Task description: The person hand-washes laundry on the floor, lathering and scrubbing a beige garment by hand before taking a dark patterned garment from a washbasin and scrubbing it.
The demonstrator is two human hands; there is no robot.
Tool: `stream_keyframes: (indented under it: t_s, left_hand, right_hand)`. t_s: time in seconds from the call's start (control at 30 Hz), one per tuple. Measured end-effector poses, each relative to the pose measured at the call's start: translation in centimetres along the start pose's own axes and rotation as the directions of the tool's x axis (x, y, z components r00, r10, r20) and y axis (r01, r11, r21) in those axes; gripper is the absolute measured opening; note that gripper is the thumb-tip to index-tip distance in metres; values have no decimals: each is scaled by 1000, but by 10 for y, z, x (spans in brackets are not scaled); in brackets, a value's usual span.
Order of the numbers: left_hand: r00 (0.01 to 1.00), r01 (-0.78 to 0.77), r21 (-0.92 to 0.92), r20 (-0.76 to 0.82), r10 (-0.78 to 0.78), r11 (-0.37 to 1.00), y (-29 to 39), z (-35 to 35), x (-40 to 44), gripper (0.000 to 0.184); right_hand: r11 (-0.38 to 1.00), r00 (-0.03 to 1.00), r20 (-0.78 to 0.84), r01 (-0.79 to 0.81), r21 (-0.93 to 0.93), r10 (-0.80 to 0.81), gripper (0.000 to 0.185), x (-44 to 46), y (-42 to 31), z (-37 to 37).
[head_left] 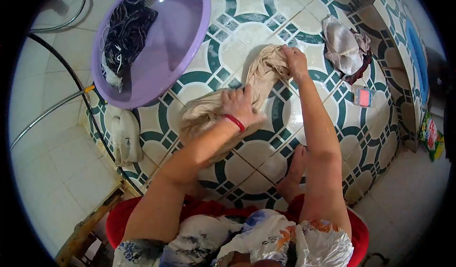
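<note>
A wet-looking beige garment (262,70) lies bunched on the tiled floor, stretched from lower left to upper right. My right hand (295,63) has its far end gathered in closed fingers. Farther down, my left hand (237,104), with a red band at the wrist, is closed over the middle of the cloth and slightly blurred. Part of the fabric is hidden beneath that hand and forearm. What kind of garment it is, I cannot tell.
A purple basin (166,72) with dark patterned clothing (126,34) stands at upper left. White shoes (126,139) sit below it, near a hose (52,108). To the right are a pile of light and dark clothes (344,48) and a pink soap bar (364,97).
</note>
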State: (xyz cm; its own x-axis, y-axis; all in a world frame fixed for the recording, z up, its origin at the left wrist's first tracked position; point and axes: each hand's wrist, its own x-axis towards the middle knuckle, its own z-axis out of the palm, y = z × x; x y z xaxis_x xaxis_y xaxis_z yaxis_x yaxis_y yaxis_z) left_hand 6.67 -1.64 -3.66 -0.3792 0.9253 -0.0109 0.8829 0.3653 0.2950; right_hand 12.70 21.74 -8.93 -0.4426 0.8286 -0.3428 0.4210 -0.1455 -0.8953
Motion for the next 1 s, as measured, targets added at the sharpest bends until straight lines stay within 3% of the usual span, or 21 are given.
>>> stream_keyframes:
  t_s: [0.07, 0.13, 0.17, 0.2, 0.23, 0.3, 0.37, 0.43, 0.47, 0.5, 0.57, 0.6, 0.67, 0.7, 0.77, 0.8, 0.83, 0.87, 0.93, 0.97, 1.0]
  left_hand:
    - [994, -36, 136, -95, 49, 990, 5, 20, -9, 50]
    - [976, -33, 30, 215, 26, 999, 4, 34, -12, 46]
    - [975, -29, 26, 223, 22, 999, 3, 35, -11, 46]
    - [974, 165, -423, 214, -78, 891, 2, 33, -5, 45]
    - [955, 295, -772, 244, -167, 563, 0, 27, 5, 46]
    - [972, 221, -930, 183, -150, 294, 12, -53, 30, 55]
    - [993, 39, -999, 39, -109, -3, 21, -125, 50, 53]
    - [1000, -11, -977, -6, -25, -213, 21, -168, 63, 55]
    - [1000, -20, -976, -15, -22, -216, 14, -172, 64, 55]
    - [987, -67, -987, -87, 133, -149, 4, -177, 64, 52]
    - [946, -118, -989, -139, 293, -89, -18, -178, 65, 50]
    - [960, -77, -990, -41, 279, 119, -34, -169, 67, 52]
    - [991, -86, -737, 8, 135, 670, -65, -115, 77, 56]
    - [995, -84, -406, -82, 56, 910, -82, -69, 81, 60]
    - [996, 86, -245, 7, -87, 966, -102, 2, 73, 63]
    - [959, 284, -576, 164, -231, 767, -105, 18, 68, 62]
    - [882, 465, -778, 365, -298, 422, -103, 30, 57, 61]
    - [926, 315, -767, 121, -357, 559, -93, 35, 35, 55]
    - [949, 154, -547, -150, -277, 823, -66, 26, -1, 52]
    - [966, 114, -513, -144, -216, 851, -59, 31, -22, 55]
    - [977, 113, -420, -119, -177, 901, -49, 34, -36, 54]
  right_hand:
    - [943, 988, 8, -147, 298, 151, 29, 12, 8, 9]
    - [883, 989, 40, -145, 447, 143, 29, -3, -25, 5]
    - [794, 989, 71, -145, 590, 127, 30, -10, -36, 5]
    - [856, 999, 13, -52, 515, 52, 32, 18, -9, -3]
    - [856, 999, 12, -50, 515, 52, 32, 16, -19, -11]
    - [572, 987, 105, -155, 806, 119, 31, -3, -46, -30]
    - [539, 980, 153, -199, 819, 130, 33, 2, -29, -42]
    - [511, 973, 229, -176, 842, -42, 36, -10, -32, -43]
    - [588, 979, 186, -104, 802, -80, 39, -18, -34, -39]
    - [645, 958, 244, -93, 759, -149, 37, -11, -19, -39]
    - [969, 912, 352, 149, 198, -212, 42, -9, -20, -42]
    - [946, 921, 337, 267, -182, -195, 50, -11, -29, -42]
    - [996, 950, 300, 93, -5, -87, 50, -5, -34, -33]
    - [995, 971, 232, 31, 99, -54, 51, 10, -23, -23]
    - [882, 894, 447, 237, -406, -35, 52, 11, -30, 12]
    - [625, 830, 518, 519, -583, -207, 52, 1, -20, 41]
    - [731, 834, 538, 444, -518, -126, 50, -28, -33, 59]
    - [815, 809, 521, 481, -323, -271, 40, -59, -36, 68]
    - [582, 651, 439, 756, -299, -620, 32, -105, -9, 76]
    - [501, 596, 419, 803, -322, -685, 29, -126, 6, 72]
    - [544, 616, 363, 788, -288, -699, 28, -145, 10, 68]
